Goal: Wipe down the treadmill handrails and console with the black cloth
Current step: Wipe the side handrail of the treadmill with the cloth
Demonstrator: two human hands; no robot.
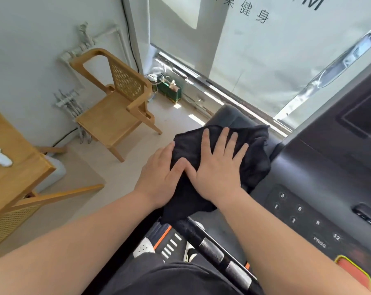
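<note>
Console keys [303, 218]: PROG, 12; window [254, 60]: 健身

right hand [218, 167] flat on black cloth [254, 154] | left hand [159, 179] grips its edge — cloth over handrail [229, 114] beside console [303, 173]

You were located in a fitness studio. A treadmill console [303, 211] with numbered keys stood at your right, the window lettering [253, 13] read "健身" (fitness), and a wooden chair [114, 116] stood by the wall.

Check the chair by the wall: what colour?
Light tan wood, with a woven cane back; the chair shows best in the head view.
</note>
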